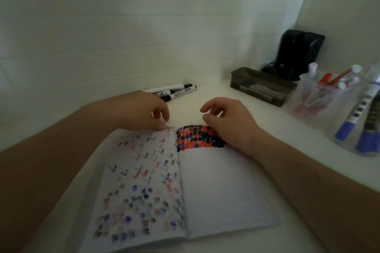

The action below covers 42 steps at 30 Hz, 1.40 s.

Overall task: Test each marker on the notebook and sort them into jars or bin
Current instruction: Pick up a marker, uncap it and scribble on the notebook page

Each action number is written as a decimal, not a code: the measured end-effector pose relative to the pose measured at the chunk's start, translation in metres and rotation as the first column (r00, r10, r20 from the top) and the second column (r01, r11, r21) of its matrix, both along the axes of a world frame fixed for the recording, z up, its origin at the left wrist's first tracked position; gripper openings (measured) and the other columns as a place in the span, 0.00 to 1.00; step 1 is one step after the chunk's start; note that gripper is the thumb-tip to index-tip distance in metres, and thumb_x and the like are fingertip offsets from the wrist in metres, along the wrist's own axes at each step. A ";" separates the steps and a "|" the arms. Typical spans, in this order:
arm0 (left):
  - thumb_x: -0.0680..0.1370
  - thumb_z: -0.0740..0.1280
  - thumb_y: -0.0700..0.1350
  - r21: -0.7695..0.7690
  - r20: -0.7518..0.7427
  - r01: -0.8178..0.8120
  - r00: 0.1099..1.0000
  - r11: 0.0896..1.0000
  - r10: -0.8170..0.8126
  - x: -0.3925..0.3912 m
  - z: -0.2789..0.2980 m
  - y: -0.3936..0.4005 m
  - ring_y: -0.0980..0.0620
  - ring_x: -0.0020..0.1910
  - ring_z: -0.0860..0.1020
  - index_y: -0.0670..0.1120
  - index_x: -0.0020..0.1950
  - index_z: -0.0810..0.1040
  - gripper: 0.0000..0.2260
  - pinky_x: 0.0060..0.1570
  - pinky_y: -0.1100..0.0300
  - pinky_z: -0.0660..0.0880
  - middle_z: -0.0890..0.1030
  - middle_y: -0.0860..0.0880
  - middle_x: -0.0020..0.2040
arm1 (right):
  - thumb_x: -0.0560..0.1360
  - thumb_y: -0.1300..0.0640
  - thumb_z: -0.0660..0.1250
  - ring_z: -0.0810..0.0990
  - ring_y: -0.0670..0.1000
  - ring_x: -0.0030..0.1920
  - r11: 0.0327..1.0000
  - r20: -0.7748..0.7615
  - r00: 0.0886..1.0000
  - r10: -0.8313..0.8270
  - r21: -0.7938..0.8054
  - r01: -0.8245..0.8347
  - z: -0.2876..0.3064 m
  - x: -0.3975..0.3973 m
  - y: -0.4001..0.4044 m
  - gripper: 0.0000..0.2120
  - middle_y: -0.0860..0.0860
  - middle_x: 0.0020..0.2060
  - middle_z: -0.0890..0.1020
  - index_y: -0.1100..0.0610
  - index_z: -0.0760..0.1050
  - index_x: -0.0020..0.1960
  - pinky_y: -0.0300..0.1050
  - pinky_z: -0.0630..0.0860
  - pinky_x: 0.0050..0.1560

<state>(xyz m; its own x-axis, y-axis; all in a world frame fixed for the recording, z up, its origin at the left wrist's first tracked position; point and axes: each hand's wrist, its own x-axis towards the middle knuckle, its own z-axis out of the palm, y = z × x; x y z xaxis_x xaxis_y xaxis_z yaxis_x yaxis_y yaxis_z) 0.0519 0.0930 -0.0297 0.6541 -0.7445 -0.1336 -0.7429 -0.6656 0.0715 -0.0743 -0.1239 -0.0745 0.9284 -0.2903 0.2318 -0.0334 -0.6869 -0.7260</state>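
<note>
An open notebook (222, 187) lies on the white table in front of me. Its left page is covered with faded test marks, and the top of its right page carries a dense patch of red, blue and black marks. My left hand (144, 113) pinches the top edge of the left page near the spine. Resting at the top of the right page, my right hand (228, 121) has loosely curled fingers and holds nothing. Several black markers (174, 91) lie on the table behind my left hand.
At the right stand a clear jar (308, 107) of red markers and a nearer clear jar (349, 141) of blue markers. A dark rectangular bin (261, 86) sits behind them, with a black device (298, 51) against the wall.
</note>
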 end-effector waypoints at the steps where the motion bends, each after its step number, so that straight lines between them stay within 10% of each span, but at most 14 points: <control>1: 0.78 0.72 0.58 -0.024 0.026 0.013 1.000 1.000 -0.012 0.004 -0.005 0.001 0.64 0.46 0.76 0.62 0.55 0.78 0.08 0.46 0.64 0.72 0.80 0.61 0.52 | 0.77 0.54 0.71 0.79 0.41 0.38 0.999 0.016 1.000 -0.010 -0.031 0.011 -0.003 0.001 0.001 0.07 0.43 0.41 0.83 0.41 0.82 0.47 0.32 0.71 0.40; 9: 0.81 0.65 0.51 -0.456 0.537 0.291 0.843 0.841 0.000 -0.004 -0.024 -0.007 0.49 0.41 0.69 0.49 0.54 0.79 0.07 0.36 0.54 0.68 0.71 0.51 0.45 | 0.81 0.51 0.69 0.79 0.39 0.37 1.000 0.177 0.984 -0.028 0.013 0.026 0.006 -0.017 0.009 0.05 0.41 0.36 0.83 0.44 0.84 0.49 0.29 0.74 0.39; 14: 0.84 0.56 0.54 -0.584 0.441 0.480 0.865 0.655 -0.240 -0.060 -0.011 -0.023 0.55 0.40 0.74 0.55 0.57 0.74 0.09 0.38 0.62 0.71 0.74 0.54 0.46 | 0.79 0.34 0.58 0.72 0.50 0.31 0.808 0.082 0.987 0.141 0.567 -0.163 0.018 -0.021 0.009 0.27 0.55 0.33 0.78 0.54 0.85 0.56 0.42 0.70 0.34; 17: 0.84 0.56 0.53 -0.552 0.326 0.487 0.873 0.677 -0.363 -0.068 -0.021 -0.027 0.60 0.46 0.75 0.53 0.58 0.80 0.14 0.44 0.64 0.72 0.77 0.58 0.51 | 0.76 0.41 0.64 0.66 0.49 0.29 0.588 0.087 0.963 0.255 0.777 -0.225 0.016 -0.022 0.008 0.27 0.53 0.28 0.70 0.63 0.81 0.59 0.43 0.64 0.32; 20: 0.83 0.60 0.45 -0.545 0.298 0.483 0.875 0.685 -0.381 -0.063 -0.030 -0.030 0.57 0.47 0.77 0.51 0.57 0.80 0.10 0.47 0.63 0.73 0.81 0.56 0.51 | 0.80 0.55 0.67 0.64 0.49 0.28 0.555 0.114 0.960 0.255 0.796 -0.242 0.018 -0.025 0.009 0.06 0.51 0.28 0.69 0.56 0.80 0.47 0.40 0.59 0.28; 25: 0.83 0.64 0.51 -0.701 -0.019 0.161 0.969 0.694 -0.245 -0.064 -0.035 -0.033 0.58 0.40 0.80 0.55 0.55 0.69 0.04 0.36 0.64 0.73 0.82 0.55 0.41 | 0.82 0.48 0.65 0.69 0.51 0.28 0.535 0.073 0.982 0.173 0.830 -0.156 0.020 -0.026 0.011 0.15 0.54 0.29 0.72 0.55 0.77 0.41 0.40 0.63 0.26; 35: 0.85 0.55 0.53 -0.616 0.137 0.271 0.961 0.740 -0.239 -0.071 -0.040 -0.035 0.52 0.30 0.73 0.51 0.57 0.69 0.07 0.28 0.61 0.66 0.71 0.54 0.29 | 0.82 0.66 0.59 0.73 0.50 0.26 0.523 0.175 0.973 0.154 0.821 -0.230 0.014 -0.023 0.019 0.10 0.56 0.29 0.75 0.53 0.71 0.47 0.39 0.65 0.21; 42: 0.85 0.58 0.52 -0.649 -0.049 0.171 0.963 0.742 -0.266 -0.074 -0.035 -0.035 0.56 0.28 0.72 0.52 0.59 0.72 0.07 0.28 0.64 0.66 0.76 0.59 0.32 | 0.81 0.67 0.59 0.72 0.49 0.27 0.518 0.183 0.962 0.204 0.813 -0.264 0.011 -0.024 0.013 0.13 0.56 0.31 0.74 0.51 0.75 0.47 0.38 0.67 0.22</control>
<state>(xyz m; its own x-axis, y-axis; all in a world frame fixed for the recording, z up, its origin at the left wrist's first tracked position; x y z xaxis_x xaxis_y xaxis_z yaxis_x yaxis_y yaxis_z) -0.0226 0.0579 -0.0651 0.4744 -0.8082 0.3490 -0.8143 -0.2523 0.5227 -0.0979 -0.1107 -0.0633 0.9861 -0.1540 0.0618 0.0980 0.2403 -0.9657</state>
